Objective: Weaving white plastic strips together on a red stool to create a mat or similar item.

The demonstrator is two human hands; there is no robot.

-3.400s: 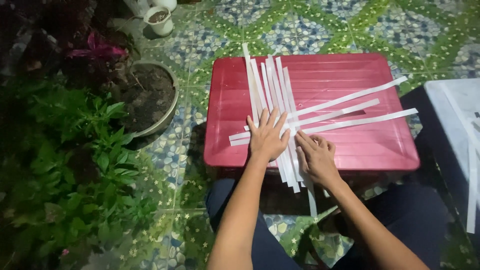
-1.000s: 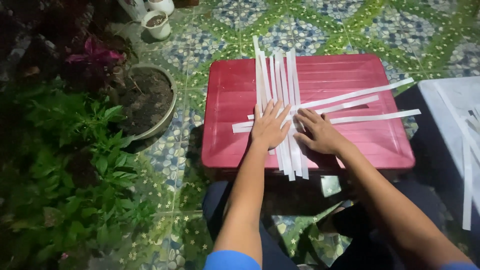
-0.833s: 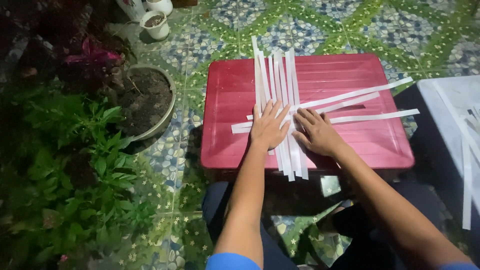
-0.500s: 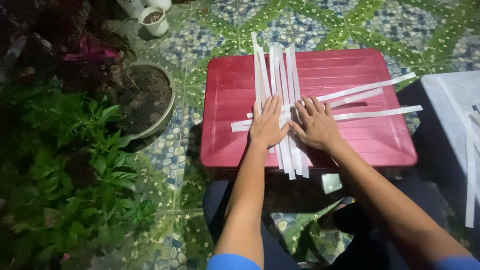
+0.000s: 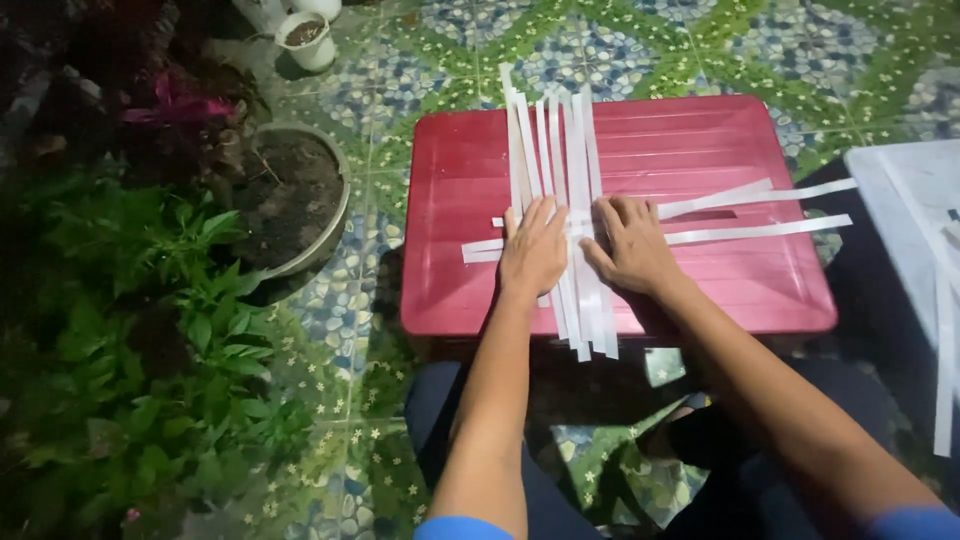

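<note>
1. The left hand [image 5: 532, 252] lay flat, fingers spread, pressing down on the white paper strips [image 5: 575, 190]; it gripped nothing.
2. The right hand [image 5: 632, 247] lay the same way, open and palm down, just beside the left, on the crossing of the strips.
3. The strips rested on the red plastic lid [image 5: 690, 140] that served as the surface, near its middle.
4. One bundle ran lengthwise away from the person, near ends overhanging the front edge. The crosswise strips [image 5: 760, 231] ran left to right, their long ends pointing right.
5. Judgement: the strips looked thin, light and limp, likely to slide on smooth plastic and to crease easily. They were best pinned flat at the crossing and lifted by a free end.
6. A soil-filled pot [image 5: 290, 195] and leafy plants [image 5: 170, 330] stood to the left on the patterned floor [image 5: 640, 40].
</note>
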